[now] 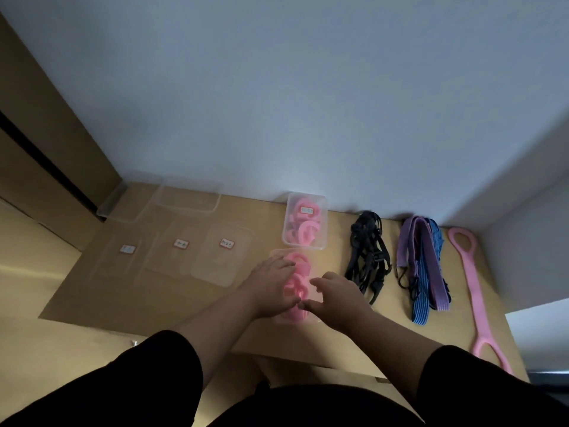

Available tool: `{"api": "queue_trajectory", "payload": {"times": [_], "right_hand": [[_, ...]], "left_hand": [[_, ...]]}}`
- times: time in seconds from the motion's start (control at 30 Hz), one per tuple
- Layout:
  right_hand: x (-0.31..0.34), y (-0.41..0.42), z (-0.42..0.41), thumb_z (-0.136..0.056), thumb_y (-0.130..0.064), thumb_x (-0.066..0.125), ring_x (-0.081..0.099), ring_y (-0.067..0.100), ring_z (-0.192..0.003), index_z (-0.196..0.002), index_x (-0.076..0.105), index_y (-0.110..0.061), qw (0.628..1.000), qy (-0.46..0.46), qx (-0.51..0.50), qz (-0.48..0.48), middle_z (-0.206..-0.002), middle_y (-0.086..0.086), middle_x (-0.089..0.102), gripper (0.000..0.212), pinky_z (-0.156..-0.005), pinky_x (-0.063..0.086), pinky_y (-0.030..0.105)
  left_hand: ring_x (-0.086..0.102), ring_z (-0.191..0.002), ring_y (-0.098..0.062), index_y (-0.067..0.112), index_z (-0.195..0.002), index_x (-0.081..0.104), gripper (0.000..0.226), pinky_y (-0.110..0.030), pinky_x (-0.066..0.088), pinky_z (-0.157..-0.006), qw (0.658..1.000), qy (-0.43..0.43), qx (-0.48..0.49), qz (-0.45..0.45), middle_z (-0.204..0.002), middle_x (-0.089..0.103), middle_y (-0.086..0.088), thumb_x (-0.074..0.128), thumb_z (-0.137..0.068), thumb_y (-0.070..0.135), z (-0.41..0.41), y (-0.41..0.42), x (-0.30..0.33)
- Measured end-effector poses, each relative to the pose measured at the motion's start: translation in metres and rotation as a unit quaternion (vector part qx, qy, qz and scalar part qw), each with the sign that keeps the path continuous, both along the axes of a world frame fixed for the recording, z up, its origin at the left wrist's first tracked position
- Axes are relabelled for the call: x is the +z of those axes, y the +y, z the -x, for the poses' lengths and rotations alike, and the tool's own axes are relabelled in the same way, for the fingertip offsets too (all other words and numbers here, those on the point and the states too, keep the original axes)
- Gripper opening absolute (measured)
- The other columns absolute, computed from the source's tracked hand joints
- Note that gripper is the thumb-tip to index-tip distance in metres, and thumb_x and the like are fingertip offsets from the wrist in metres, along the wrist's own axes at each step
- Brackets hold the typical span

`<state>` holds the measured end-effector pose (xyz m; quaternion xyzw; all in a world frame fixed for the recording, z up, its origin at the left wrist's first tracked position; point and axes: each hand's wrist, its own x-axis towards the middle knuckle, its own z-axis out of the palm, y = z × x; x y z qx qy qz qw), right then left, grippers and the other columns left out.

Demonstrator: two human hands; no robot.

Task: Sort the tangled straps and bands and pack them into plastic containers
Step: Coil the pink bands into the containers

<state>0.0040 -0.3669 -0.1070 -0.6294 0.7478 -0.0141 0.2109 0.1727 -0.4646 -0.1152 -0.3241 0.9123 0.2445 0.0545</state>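
Left hand (271, 285), right hand (337, 298) flat, pressing clear plastic lid (277, 253) over pink bands (295, 285).

left hand (271, 288) palm down, right hand (337, 295) fingers curled

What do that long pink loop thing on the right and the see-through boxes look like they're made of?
The long pink loop strap looks like soft rubber or silicone: smooth, matte, one even colour, lying limp and flat. The far clear container looks like thin translucent plastic, with slightly cloudy walls that let the pink bands inside show through. Neither can be told for sure by sight.
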Motion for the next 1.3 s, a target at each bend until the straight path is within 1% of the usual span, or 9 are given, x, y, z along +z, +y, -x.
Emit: {"api": "queue_trajectory", "payload": {"times": [0.33,0.5,0.63,0.7,0.8,0.93,1.03,1.17,1.3], "right_hand": [[0.018,0.024,0.036,-0.089,-0.061,0.060,0.050,0.018,-0.129,-0.146,0.048,-0.021,0.999,-0.022,-0.029,-0.003,-0.143,-0.002,0.053,0.071,-0.105,0.044,0.035],[0.024,0.050,0.069,-0.089,-0.051,0.065,0.055,0.015,-0.115,-0.135,0.057,-0.021,0.998,-0.038,-0.043,0.005,-0.126,-0.006,0.058,0.055,-0.095,0.049,0.031],[0.026,0.080,0.109,-0.091,-0.048,0.063,0.050,0.015,-0.127,-0.145,0.049,-0.022,0.998,-0.031,-0.058,0.000,-0.140,-0.004,0.054,0.061,-0.103,0.045,0.032],[0.026,0.100,0.130,-0.093,-0.046,0.062,0.046,0.016,-0.133,-0.149,0.044,-0.021,0.997,-0.027,-0.069,-0.014,-0.147,-0.003,0.049,0.064,-0.108,0.042,0.033],[0.025,0.132,0.165,-0.092,-0.048,0.063,0.047,0.015,-0.131,-0.146,0.046,-0.022,0.996,-0.021,-0.083,-0.024,-0.145,-0.003,0.051,0.063,-0.107,0.043,0.032],[0.025,0.170,0.211,-0.092,-0.048,0.064,0.045,0.016,-0.135,-0.147,0.045,-0.024,0.993,-0.029,-0.102,-0.048,-0.148,-0.002,0.050,0.063,-0.110,0.040,0.033],[0.020,0.197,0.242,-0.094,-0.048,0.062,0.041,0.017,-0.139,-0.149,0.044,-0.024,0.990,-0.032,-0.116,-0.067,-0.151,-0.003,0.047,0.063,-0.114,0.036,0.033],[0.010,0.229,0.274,-0.093,-0.043,0.066,0.049,0.017,-0.131,-0.141,0.054,-0.023,0.987,-0.046,-0.126,-0.090,-0.142,-0.003,0.054,0.053,-0.109,0.039,0.031],[-0.004,0.252,0.294,-0.090,-0.037,0.070,0.058,0.017,-0.118,-0.132,0.064,-0.023,0.985,-0.044,-0.110,-0.123,-0.131,0.000,0.062,0.045,-0.099,0.045,0.030]], "left_hand": [[0.018,-0.151,-0.017,0.018,-0.153,0.035,0.066,-0.034,0.011,-0.122,0.999,-0.023,-0.047,0.003,-0.161,0.032,0.000,0.054,-0.097,0.048,0.046,0.015,0.030],[0.022,-0.149,-0.015,0.019,-0.152,0.037,0.063,-0.033,0.016,-0.121,0.997,-0.017,-0.070,0.010,-0.158,0.036,0.001,0.054,-0.097,0.044,0.086,0.035,0.038],[0.034,-0.141,-0.018,0.014,-0.146,0.046,0.056,-0.030,0.025,-0.115,0.995,-0.006,-0.096,0.001,-0.150,0.046,-0.004,0.056,-0.096,0.037,0.130,0.065,0.045],[0.032,-0.142,-0.018,0.013,-0.149,0.042,0.060,-0.029,0.024,-0.115,0.993,-0.016,-0.114,0.005,-0.153,0.042,-0.004,0.055,-0.097,0.039,0.156,0.081,0.042],[0.027,-0.145,-0.018,0.015,-0.152,0.037,0.062,-0.030,0.021,-0.118,0.991,-0.029,-0.130,-0.010,-0.157,0.036,-0.003,0.055,-0.097,0.039,0.193,0.107,0.033],[0.038,-0.138,-0.018,0.018,-0.149,0.040,0.056,-0.035,0.034,-0.115,0.990,-0.034,-0.138,-0.022,-0.150,0.043,-0.001,0.053,-0.098,0.037,0.240,0.146,0.031],[0.034,-0.142,-0.017,0.023,-0.151,0.037,0.057,-0.036,0.032,-0.115,0.988,-0.051,-0.142,-0.028,-0.155,0.038,0.002,0.053,-0.098,0.038,0.268,0.172,0.022],[0.032,-0.143,-0.016,0.027,-0.150,0.038,0.054,-0.037,0.030,-0.116,0.985,-0.067,-0.150,-0.051,-0.155,0.035,0.006,0.053,-0.098,0.037,0.298,0.202,0.003],[0.050,-0.119,-0.017,0.022,-0.132,0.057,0.036,-0.033,0.041,-0.100,0.981,-0.078,-0.176,-0.036,-0.131,0.055,0.001,0.054,-0.098,0.032,0.323,0.228,-0.009]]}}
